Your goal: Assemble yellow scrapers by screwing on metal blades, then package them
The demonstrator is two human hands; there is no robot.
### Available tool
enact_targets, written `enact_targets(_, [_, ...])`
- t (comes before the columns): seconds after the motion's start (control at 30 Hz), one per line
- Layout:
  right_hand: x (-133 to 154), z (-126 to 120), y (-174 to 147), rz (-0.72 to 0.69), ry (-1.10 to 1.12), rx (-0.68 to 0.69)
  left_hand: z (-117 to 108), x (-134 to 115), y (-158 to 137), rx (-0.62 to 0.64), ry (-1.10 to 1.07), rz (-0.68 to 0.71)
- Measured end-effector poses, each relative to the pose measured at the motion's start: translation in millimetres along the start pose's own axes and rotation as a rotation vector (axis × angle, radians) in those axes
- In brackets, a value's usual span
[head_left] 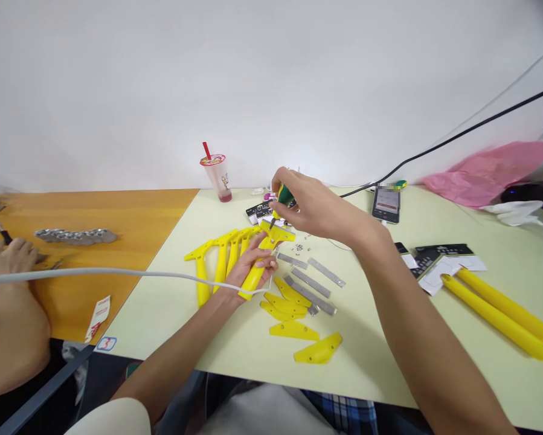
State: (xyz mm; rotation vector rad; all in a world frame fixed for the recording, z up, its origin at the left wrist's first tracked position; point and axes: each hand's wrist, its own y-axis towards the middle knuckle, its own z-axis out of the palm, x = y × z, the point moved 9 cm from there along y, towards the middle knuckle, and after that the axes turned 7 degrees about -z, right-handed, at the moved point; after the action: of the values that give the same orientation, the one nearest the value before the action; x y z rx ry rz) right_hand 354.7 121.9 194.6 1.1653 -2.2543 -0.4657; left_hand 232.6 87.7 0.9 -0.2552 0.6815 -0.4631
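My left hand [252, 266] is wrapped round the handle of a yellow scraper [254, 277], its wide head pointing away from me. Above that head, my right hand [301, 196] grips a screwdriver [284, 195] with a green and yellow handle, its tip down at the scraper head. Left of my hands lie several more yellow scraper handles [201, 275] in a row. To the right are several grey metal blades [311, 282] and a scatter of small screws [299, 248]. Nearer to me are several yellow blade cover plates [293, 330] with holes.
A cup [217, 178] with a red straw stands by the wall. At right lie a phone [386, 203], black-and-white cards [447, 260], two long yellow pieces [502, 314] and a pink bag [488, 172]. A white cable [130, 273] crosses in front. Another person's hand [12, 258] is at far left.
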Motion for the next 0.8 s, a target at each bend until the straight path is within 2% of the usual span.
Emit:
enact_targets(0.1, [1,3,-2,-0.046,0.077,0.036,1,0,-1,-0.004,-0.12,-0.028])
enact_targets(0.23, [11,6,2,-0.093,0.147,0.041,3,-8,-4,0.009,-0.176,0.006])
enact_targets(0.53, [22,5,5,-0.025,-0.062,-0.01,0,-8,0,0.053,-0.165,0.024])
enact_targets(0.7, [39,6,1,-0.129,0.092,-0.004,1,-7,1,0.091,-0.154,0.037])
enact_targets(0.8, [41,11,2,-0.105,0.151,0.024,1,-10,0,0.105,-0.114,0.086])
